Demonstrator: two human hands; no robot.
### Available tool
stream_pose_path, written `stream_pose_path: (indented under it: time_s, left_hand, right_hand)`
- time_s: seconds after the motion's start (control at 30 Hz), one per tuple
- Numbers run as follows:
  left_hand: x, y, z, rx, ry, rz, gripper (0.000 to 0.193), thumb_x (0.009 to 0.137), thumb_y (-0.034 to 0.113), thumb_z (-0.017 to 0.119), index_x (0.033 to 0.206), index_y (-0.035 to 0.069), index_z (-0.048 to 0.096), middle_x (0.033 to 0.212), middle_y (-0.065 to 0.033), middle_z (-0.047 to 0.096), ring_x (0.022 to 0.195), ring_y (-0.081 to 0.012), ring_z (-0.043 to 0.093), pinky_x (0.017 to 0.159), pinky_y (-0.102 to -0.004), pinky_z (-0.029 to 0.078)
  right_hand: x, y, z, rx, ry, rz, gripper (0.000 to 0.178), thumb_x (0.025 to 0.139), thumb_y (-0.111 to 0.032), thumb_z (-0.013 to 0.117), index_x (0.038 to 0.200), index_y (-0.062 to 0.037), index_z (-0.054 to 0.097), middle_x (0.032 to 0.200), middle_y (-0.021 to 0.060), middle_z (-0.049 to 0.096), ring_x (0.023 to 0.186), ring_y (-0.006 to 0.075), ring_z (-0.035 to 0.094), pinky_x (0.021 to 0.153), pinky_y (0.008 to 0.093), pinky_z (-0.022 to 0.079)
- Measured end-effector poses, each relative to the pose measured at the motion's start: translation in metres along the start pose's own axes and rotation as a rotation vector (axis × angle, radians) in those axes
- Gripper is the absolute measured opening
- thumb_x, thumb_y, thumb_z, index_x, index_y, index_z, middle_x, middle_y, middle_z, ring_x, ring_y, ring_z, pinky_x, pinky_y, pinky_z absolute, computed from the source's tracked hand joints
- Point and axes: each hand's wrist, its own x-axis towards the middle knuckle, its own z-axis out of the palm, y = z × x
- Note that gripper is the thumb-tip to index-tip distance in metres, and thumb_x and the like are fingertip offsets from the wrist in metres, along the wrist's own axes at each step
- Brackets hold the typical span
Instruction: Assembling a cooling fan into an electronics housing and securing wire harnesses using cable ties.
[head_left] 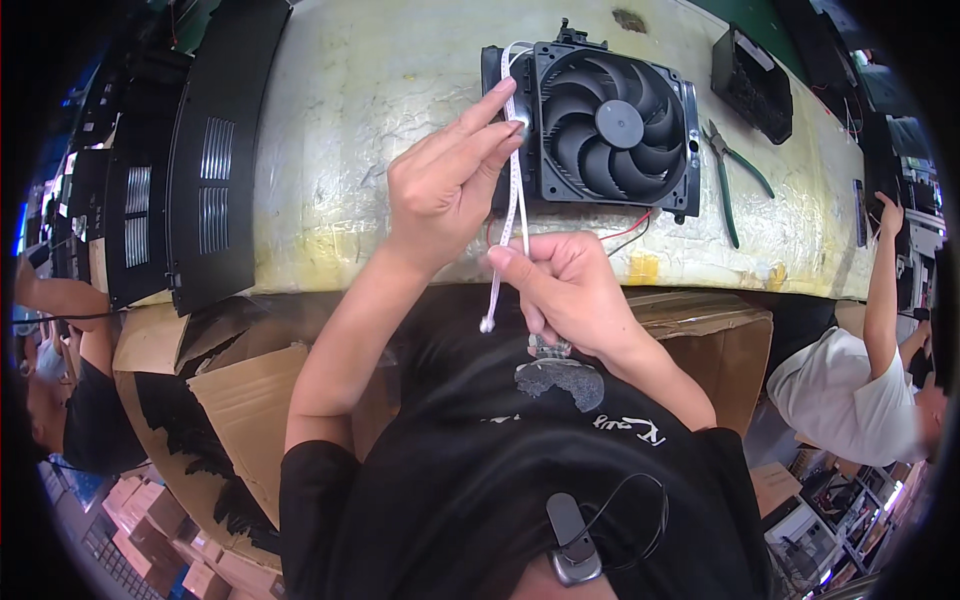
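A black cooling fan (619, 124) in a square frame lies on the worktable, with black and metal parts at its sides. From its top left corner a flat white cable (515, 190) runs down along the near-left side to a small white connector (487, 325) hanging beyond the table edge. My left hand (440, 185) is left of the fan, fingers stretched out and slightly apart, fingertips touching the cable. Below the fan, my right hand (570, 290) pinches the cable between thumb and forefinger; its other fingers are curled. Red and black wires (632, 228) come out under the fan's lower edge.
Green-handled pliers (730, 180) lie right of the fan, below a black open box (752, 82). Black vented metal panels (215, 170) stand at the left. Opened cardboard boxes (240, 420) sit below the table's near edge. Other people (850, 400) are at both sides.
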Motion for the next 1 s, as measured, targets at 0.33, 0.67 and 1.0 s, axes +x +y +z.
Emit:
stream_pose_path:
  time_s: [0.33,0.67,1.0]
  left_hand:
    - [-0.001,-0.004,0.006,-0.068,0.013,-0.047,0.009,0.082,0.001,0.070,0.091,-0.001,0.070,0.108,-0.0135,0.071,0.074,-0.0224,0.069,0.065,-0.0274,0.053]
    - [-0.005,-0.002,-0.005,-0.002,-0.060,0.036,0.012,0.080,0.001,0.071,0.092,0.000,0.070,0.105,-0.0141,0.071,0.083,-0.0250,0.072,0.070,-0.0300,0.055]
    - [0.004,0.009,-0.009,-0.038,-0.114,-0.040,0.018,0.075,-0.007,0.068,0.092,-0.002,0.071,0.112,-0.0171,0.068,0.075,-0.0231,0.068,0.065,-0.0306,0.052]
  right_hand:
    - [-0.015,0.029,-0.013,-0.528,-0.181,-0.068,0.029,0.095,-0.021,0.062,0.076,0.0015,0.064,0.048,0.0024,0.054,0.043,0.0069,0.053,0.045,0.0243,0.040]
    - [-0.054,-0.053,-0.027,-0.810,0.484,-0.618,0.036,0.076,-0.007,0.076,0.110,0.0041,0.068,0.064,0.0069,0.064,0.064,0.0088,0.060,0.067,0.0265,0.047]
    - [0.045,-0.061,-0.037,-1.141,0.340,-1.338,0.006,0.079,-0.011,0.071,0.083,-0.0070,0.072,0.092,0.0013,0.071,0.102,0.0227,0.062,0.097,0.0415,0.035]
